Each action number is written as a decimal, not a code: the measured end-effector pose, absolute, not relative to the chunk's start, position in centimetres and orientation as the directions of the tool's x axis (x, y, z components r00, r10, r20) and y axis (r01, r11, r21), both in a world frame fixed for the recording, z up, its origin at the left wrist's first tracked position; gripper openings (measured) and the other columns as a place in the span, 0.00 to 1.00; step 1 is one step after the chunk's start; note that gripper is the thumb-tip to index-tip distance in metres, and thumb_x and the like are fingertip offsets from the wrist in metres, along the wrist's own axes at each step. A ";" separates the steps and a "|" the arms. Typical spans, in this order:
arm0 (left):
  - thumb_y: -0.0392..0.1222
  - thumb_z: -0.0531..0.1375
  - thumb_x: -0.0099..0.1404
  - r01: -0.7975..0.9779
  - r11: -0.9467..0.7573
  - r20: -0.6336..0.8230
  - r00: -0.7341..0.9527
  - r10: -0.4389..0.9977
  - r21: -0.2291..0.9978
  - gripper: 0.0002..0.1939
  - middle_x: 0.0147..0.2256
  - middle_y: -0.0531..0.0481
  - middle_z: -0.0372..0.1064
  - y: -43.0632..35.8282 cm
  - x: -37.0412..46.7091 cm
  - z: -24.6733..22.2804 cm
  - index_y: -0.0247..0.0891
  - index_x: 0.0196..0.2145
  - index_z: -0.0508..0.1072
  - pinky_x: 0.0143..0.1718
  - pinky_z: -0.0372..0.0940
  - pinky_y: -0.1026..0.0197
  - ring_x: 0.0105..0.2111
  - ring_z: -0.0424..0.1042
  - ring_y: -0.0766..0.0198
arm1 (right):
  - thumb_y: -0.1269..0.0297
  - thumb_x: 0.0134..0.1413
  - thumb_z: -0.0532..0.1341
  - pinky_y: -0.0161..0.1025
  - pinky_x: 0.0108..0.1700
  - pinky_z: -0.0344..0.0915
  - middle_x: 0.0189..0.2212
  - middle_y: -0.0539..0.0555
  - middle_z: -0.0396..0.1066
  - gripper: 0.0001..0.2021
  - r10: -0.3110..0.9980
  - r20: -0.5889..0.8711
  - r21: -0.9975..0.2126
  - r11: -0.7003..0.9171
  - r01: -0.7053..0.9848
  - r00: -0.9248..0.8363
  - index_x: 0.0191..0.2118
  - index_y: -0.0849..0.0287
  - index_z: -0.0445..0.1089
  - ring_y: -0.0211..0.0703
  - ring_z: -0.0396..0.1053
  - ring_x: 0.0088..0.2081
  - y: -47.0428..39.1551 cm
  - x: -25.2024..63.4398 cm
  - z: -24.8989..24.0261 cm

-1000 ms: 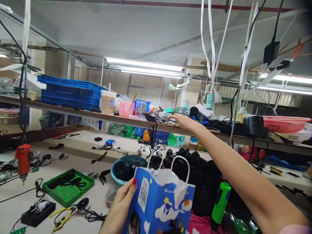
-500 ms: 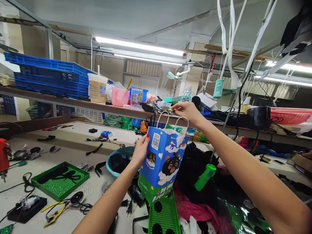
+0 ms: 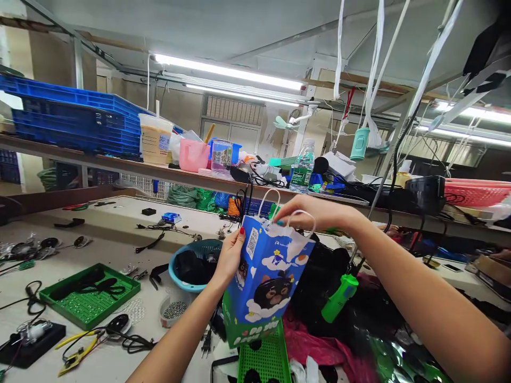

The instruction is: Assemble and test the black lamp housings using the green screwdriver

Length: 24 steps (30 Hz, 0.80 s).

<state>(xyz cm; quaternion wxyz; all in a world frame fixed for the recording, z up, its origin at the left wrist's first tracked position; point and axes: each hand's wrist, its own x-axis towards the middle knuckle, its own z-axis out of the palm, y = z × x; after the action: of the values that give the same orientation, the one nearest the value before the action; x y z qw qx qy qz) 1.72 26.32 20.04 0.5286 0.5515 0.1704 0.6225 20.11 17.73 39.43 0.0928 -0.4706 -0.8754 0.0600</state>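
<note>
A blue and green paper gift bag (image 3: 275,287) with cartoon animal faces, clouds and white handles hangs tilted above the table. My left hand (image 3: 230,255) is closed on its upper left edge, with the thumb on the outside. My right hand (image 3: 315,211) is at the bag's open top, by the white handles. Its fingers point down into the mouth and look pinched together; whatever they hold, if anything, is hidden by the rim. Below the bag is a green perforated tray (image 3: 268,357) with black round parts.
A shelf (image 3: 120,163) crosses behind, bearing cups, a water bottle (image 3: 302,167) and blue crates (image 3: 75,125). On the table are a blue basin (image 3: 175,276), a green tray (image 3: 91,314), pliers (image 3: 77,354) and cables. A green handheld tool (image 3: 339,298) hangs right of the bag.
My right hand has come down from shelf height to the bag's mouth, and its fingertips now reach inside. The bag has tipped and dropped slightly, still in my left hand.
</note>
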 end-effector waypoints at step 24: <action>0.62 0.61 0.60 -0.493 -0.331 0.451 0.144 0.881 0.805 0.26 0.36 0.46 0.80 26.4 0.5 19.0 0.37 0.44 0.78 0.35 0.69 0.59 0.31 0.75 0.58 | 0.67 0.63 0.51 0.43 0.39 0.67 0.31 0.62 0.74 0.16 0.755 0.654 0.025 0.034 0.999 -0.042 0.36 0.66 0.77 0.51 0.73 0.37 20.3 16.7 44.3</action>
<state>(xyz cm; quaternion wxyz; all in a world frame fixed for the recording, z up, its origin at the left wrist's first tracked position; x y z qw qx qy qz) 0.51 26.42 19.02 0.5475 0.5218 0.1859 0.6272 16.74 20.34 44.35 0.2429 -0.6480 -0.6768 -0.2511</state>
